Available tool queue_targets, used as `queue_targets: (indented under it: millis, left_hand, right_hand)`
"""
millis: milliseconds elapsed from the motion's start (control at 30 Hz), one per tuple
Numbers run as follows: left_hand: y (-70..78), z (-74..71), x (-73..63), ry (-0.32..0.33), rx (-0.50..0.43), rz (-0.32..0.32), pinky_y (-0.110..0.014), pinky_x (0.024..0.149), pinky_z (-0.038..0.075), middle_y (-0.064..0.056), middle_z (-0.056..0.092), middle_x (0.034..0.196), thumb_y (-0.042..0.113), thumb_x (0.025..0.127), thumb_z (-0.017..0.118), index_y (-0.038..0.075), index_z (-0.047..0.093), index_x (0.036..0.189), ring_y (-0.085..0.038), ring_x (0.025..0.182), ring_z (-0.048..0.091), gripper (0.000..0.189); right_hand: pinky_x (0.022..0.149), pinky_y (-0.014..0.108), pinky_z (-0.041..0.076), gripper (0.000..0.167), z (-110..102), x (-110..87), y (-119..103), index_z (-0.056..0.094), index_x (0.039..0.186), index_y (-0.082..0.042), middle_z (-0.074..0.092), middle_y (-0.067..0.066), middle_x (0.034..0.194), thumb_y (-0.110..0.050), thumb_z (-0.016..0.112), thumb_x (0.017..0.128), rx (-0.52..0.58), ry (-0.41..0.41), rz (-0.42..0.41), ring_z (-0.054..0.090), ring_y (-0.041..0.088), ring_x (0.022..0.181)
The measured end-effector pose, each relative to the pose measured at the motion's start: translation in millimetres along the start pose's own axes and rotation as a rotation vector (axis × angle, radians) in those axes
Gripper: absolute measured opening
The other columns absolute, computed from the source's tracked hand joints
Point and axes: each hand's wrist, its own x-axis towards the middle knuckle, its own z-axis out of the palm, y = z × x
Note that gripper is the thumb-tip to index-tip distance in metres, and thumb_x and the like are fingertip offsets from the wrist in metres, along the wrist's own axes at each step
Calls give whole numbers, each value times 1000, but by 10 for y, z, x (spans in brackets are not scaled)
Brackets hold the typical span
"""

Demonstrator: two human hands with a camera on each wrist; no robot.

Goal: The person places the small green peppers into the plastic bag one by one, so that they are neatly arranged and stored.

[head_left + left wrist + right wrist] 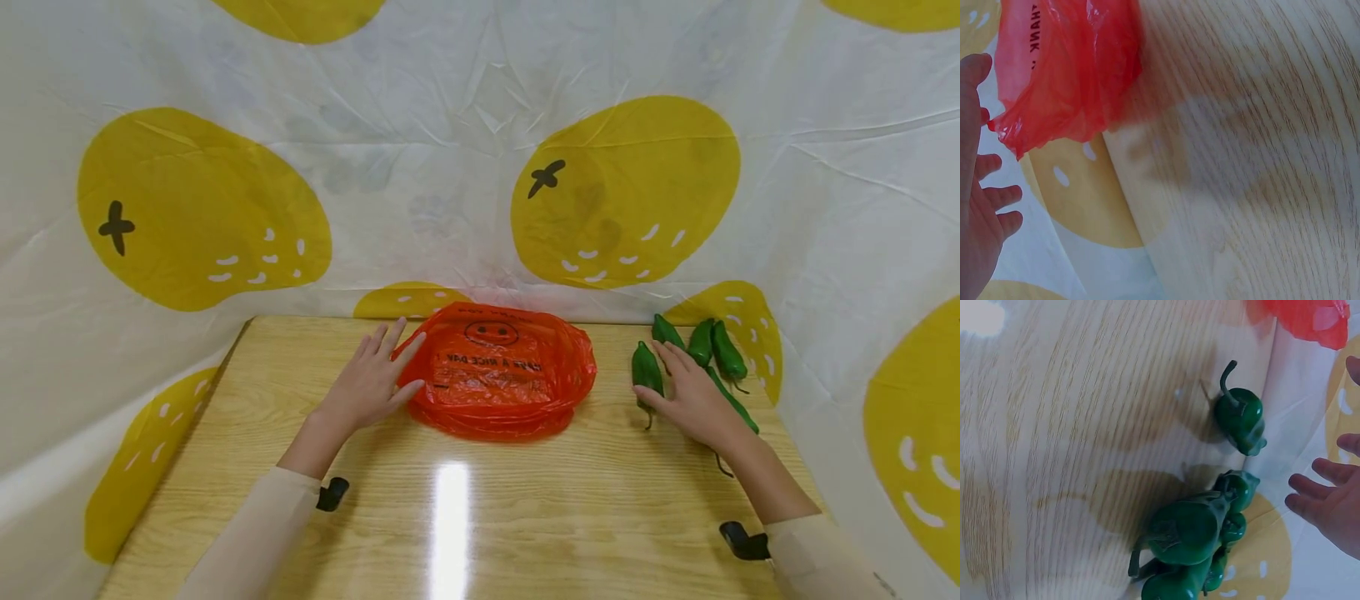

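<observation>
A red plastic bag with a printed smiley face lies spread at the table's far middle. My left hand, fingers spread, is at the bag's left edge; the left wrist view shows that hand beside the crumpled red plastic. On the right, my right hand hovers over a group of green peppers, thumb and fingers apart. One green pepper sits left of the others, under the thumb and fingertips in the head view. In the right wrist view this pepper stands apart from the clustered peppers, with nothing gripped.
The wooden table backs onto a white cloth printed with large yellow fruit, which also hangs at both sides. More green peppers lie by the table's far right corner. Black straps show at both wrists.
</observation>
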Motion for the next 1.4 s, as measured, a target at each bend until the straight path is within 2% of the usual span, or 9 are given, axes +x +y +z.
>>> queue_targets:
  millis: [267, 500, 667, 933, 1233, 1400]
  left_hand:
    - [3, 74, 54, 10, -33, 19, -62, 124, 25, -20, 10, 173, 51, 104, 52, 21, 22, 167, -52, 153, 24, 76]
    - [12, 135, 85, 25, -51, 27, -62, 123, 26, -19, 10, 173, 50, 104, 53, 19, 25, 166, -51, 153, 26, 75]
    - [25, 146, 116, 23, -53, 25, -60, 124, 26, -19, 9, 173, 50, 105, 50, 18, 26, 166, -50, 153, 26, 73]
    - [39, 153, 153, 0, -79, 0, -60, 123, 27, -19, 8, 173, 50, 106, 49, 16, 26, 165, -49, 154, 23, 72]
    - [53, 183, 196, -13, -55, -6, -59, 123, 29, -19, 8, 173, 50, 106, 49, 11, 27, 165, -48, 154, 26, 74]
    - [61, 208, 218, -32, -29, -5, -58, 123, 29, -20, 6, 173, 52, 106, 45, 8, 27, 164, -47, 153, 28, 75]
  right_hand:
    - [111, 75, 30, 94, 28, 68, 86, 16, 163, 4, 24, 37, 162, -45, 65, 99, 48, -1, 44, 26, 58, 145]
    - [106, 73, 38, 90, 94, 99, 129, 14, 163, 5, 27, 39, 160, -42, 62, 102, 104, -35, 78, 39, 58, 137]
    - [107, 71, 38, 89, 142, 141, 197, 17, 161, 8, 30, 40, 157, -40, 62, 102, 88, -39, 92, 41, 58, 136]
    - [110, 72, 34, 87, 187, 221, 304, 20, 160, 11, 29, 41, 157, -39, 63, 102, 88, -39, 123, 33, 60, 141]
    - [104, 68, 44, 84, 258, 276, 336, 18, 160, 11, 36, 44, 152, -34, 61, 104, 96, -66, 149, 45, 58, 135]
    - [103, 68, 45, 84, 275, 308, 345, 18, 159, 13, 39, 45, 149, -34, 60, 104, 87, -66, 141, 46, 59, 133]
